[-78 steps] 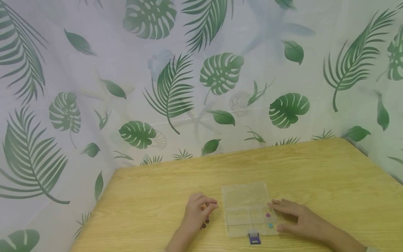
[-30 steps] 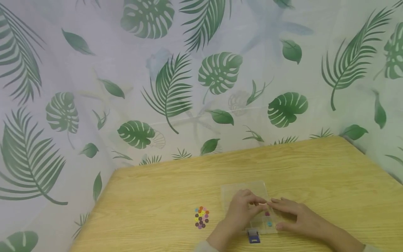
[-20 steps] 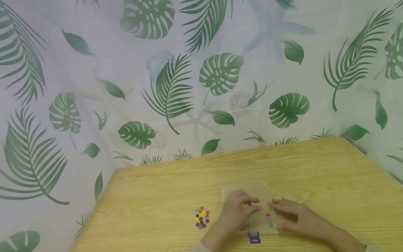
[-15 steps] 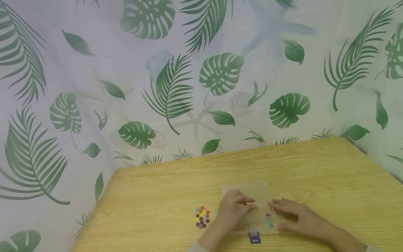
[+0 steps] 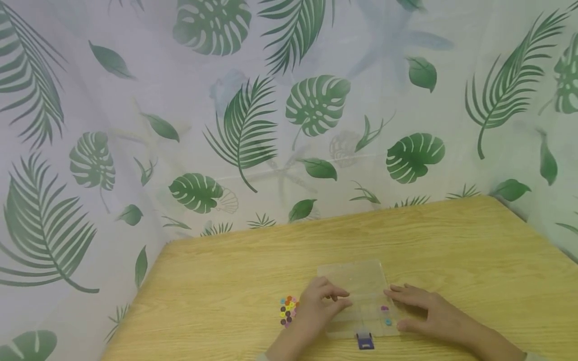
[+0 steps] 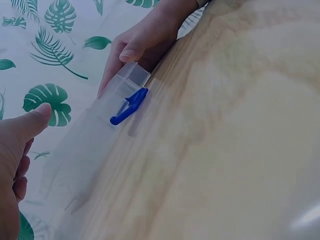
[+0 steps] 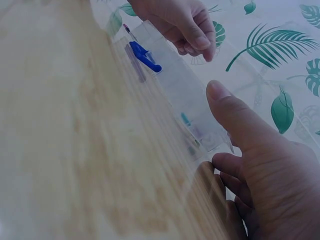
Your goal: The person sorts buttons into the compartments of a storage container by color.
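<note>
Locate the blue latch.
In the head view, the blue latch sits midway along the near edge of the clear box, between the left hand and the right hand.

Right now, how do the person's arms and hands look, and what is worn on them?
The left hand and the right hand are bare: no glove, ring or watch shows, nor any cable. At the bottom edge of the head view, small ends of the left sleeve and the right sleeve show, both pale greyish; the rest is out of frame.
</note>
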The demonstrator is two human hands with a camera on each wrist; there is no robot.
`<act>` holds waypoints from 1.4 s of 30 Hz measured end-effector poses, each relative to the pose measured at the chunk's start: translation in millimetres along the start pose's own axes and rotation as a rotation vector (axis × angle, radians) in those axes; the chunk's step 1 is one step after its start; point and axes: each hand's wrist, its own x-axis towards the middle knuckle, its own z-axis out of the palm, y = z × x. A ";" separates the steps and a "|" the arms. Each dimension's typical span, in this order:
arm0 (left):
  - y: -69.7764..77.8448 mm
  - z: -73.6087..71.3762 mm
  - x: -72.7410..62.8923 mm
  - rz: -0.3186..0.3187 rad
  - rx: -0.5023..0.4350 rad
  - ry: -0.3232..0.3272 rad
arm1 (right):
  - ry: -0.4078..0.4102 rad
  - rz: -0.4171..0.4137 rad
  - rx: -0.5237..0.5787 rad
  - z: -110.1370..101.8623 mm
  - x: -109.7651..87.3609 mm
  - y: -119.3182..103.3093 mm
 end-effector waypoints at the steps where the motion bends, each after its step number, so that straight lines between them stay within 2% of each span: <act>1: -0.6 -2.5 -1.6 -0.013 0.007 -0.011 | 0.002 0.000 -0.001 0.2 -0.7 0.1; 9: -14.6 -26.3 -15.5 -0.103 -0.005 -0.063 | 0.013 0.004 0.002 2.1 -4.8 -1.2; 15: -28.0 -45.6 -25.5 -0.160 0.020 -0.050 | 0.019 -0.003 0.005 4.3 -4.9 -2.1; 21: -46.1 -63.6 -28.7 -0.223 -0.009 -0.047 | 0.010 0.016 0.015 3.5 -5.3 -1.9; 27: -65.7 -79.6 -33.0 -0.253 0.015 -0.020 | 0.018 0.017 0.005 5.3 -4.3 -1.0; 33: -85.5 -93.8 -39.3 -0.214 0.077 0.011 | 0.001 0.019 0.026 6.0 -4.7 -1.5; 36: -92.2 -98.2 -41.6 -0.214 0.079 -0.004 | -0.011 0.025 0.023 5.5 -4.8 -2.4; 42: -98.2 -100.3 -41.6 -0.243 0.054 -0.078 | -0.008 0.036 0.001 3.5 -5.0 -2.4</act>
